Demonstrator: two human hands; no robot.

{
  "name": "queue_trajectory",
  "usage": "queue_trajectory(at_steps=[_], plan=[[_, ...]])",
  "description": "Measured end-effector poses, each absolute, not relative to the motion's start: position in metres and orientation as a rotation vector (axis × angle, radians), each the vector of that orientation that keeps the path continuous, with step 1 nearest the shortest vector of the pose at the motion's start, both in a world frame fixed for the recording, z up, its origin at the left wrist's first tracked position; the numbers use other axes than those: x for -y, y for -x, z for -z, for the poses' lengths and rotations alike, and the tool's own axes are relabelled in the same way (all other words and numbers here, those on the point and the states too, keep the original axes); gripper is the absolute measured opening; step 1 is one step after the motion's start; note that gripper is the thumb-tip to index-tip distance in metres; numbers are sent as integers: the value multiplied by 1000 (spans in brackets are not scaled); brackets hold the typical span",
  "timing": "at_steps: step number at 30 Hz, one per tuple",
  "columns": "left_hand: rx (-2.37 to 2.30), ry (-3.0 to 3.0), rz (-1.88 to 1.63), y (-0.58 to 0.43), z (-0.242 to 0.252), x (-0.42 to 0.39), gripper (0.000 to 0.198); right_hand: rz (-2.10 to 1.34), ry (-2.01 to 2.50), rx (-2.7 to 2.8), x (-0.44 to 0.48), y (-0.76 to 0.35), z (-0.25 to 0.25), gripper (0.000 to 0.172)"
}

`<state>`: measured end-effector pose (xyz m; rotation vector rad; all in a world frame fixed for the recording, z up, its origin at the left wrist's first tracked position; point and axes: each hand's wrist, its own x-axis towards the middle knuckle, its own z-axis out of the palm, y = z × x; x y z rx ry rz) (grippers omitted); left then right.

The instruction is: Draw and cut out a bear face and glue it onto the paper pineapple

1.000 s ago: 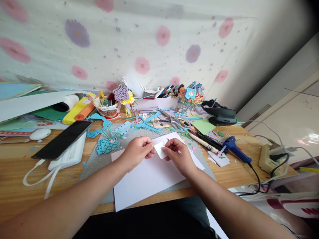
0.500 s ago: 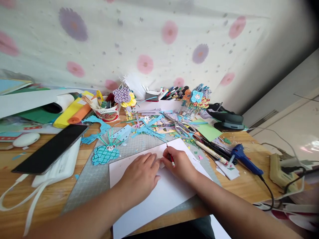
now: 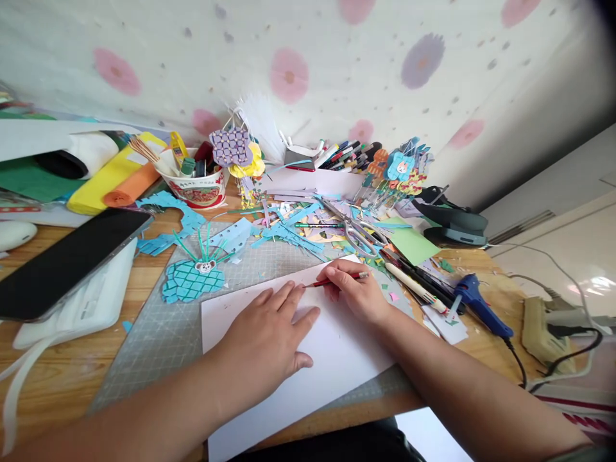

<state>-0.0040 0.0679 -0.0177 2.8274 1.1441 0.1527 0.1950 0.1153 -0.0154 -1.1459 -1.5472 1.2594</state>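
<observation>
A sheet of white paper [image 3: 337,350] lies at a slant on the grey cutting mat [image 3: 158,340]. My left hand [image 3: 267,337] rests flat on the paper with its fingers spread. My right hand [image 3: 353,289] grips a red pencil [image 3: 339,278], its tip pointing left and close to my left fingertips. Whether the tip touches the paper I cannot tell. A few small specks mark the sheet near its upper left. Just left of the paper lies a blue woven paper piece [image 3: 192,280] with green strands and a small animal face.
Paper scraps [image 3: 293,228] and scissors [image 3: 356,228] lie behind the sheet. A blue glue gun [image 3: 481,307] and a power strip [image 3: 541,333] are on the right. A phone [image 3: 72,263] rests at the left. Behind stands a tub [image 3: 197,189] of craft supplies.
The pencil, upright before, now lies nearly flat in my right hand, which has drawn away from my left. My left fingers have spread. The whole view has shifted somewhat.
</observation>
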Motion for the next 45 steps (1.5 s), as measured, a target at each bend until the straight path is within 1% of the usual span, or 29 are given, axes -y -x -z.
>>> queue_trajectory(at_steps=[2, 4, 8, 11, 13, 15, 29, 35, 45], plan=[[-1165, -2803, -176, 4, 19, -67, 65, -1288, 1114, 1425, -112, -195, 25, 23], [-1187, -2791, -195, 3, 21, -67, 67, -1268, 1085, 1386, -110, -196, 30, 21], [-1214, -2814, -242, 3, 23, -65, 72, -1150, 1166, 1485, -109, -198, 30, 25], [-1242, -2796, -278, 3, 19, -64, 67, -1145, 1205, 1488, -110, -200, 27, 27], [-1246, -2765, -261, 2, 14, -63, 60, -1154, 1190, 1484, -111, -200, 26, 27], [-1233, -2743, -225, 2, 10, -64, 58, -1139, 1174, 1504, -112, -201, 27, 26], [-1198, -2744, -235, 3, 11, -64, 56, -1187, 1140, 1531, -112, -202, 26, 26], [-1211, -2737, -227, 2, 11, -65, 54, -1123, 1176, 1570, -112, -200, 25, 26], [-1191, -2749, -220, 2, 9, -65, 54, -1123, 1154, 1560, -112, -200, 27, 25]])
